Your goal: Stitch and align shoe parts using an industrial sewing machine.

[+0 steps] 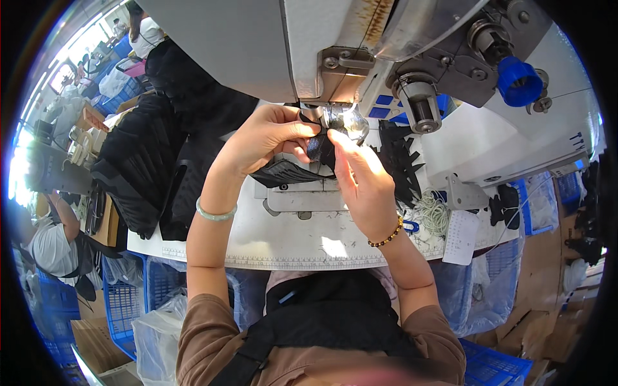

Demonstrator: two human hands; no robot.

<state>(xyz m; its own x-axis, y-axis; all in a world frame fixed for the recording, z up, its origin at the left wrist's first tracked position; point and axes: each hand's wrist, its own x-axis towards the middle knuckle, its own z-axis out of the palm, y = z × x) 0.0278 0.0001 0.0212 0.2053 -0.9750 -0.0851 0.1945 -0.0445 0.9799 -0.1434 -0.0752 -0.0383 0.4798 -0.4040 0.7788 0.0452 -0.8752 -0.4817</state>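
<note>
Both my hands meet at the needle area of a large white sewing machine (257, 45). My left hand (273, 136), with a pale bangle on its wrist, pinches the edge of a black fabric piece (320, 149). From the right, my right hand (364, 177) pinches the same piece between thumb and finger, close to the left fingertips. The lower part of the black piece (286, 172) hangs over the machine's bed, under my left hand. The presser foot and needle are partly hidden by my fingers and by glare.
Folded black fabric (138, 161) is heaped on the left of the white table (257, 241). Black strips (399, 161), pale cord (432, 212) and blue snips (409, 225) lie to the right. Blue crates (122, 309) stand below the table. Other people (61, 241) are at the far left.
</note>
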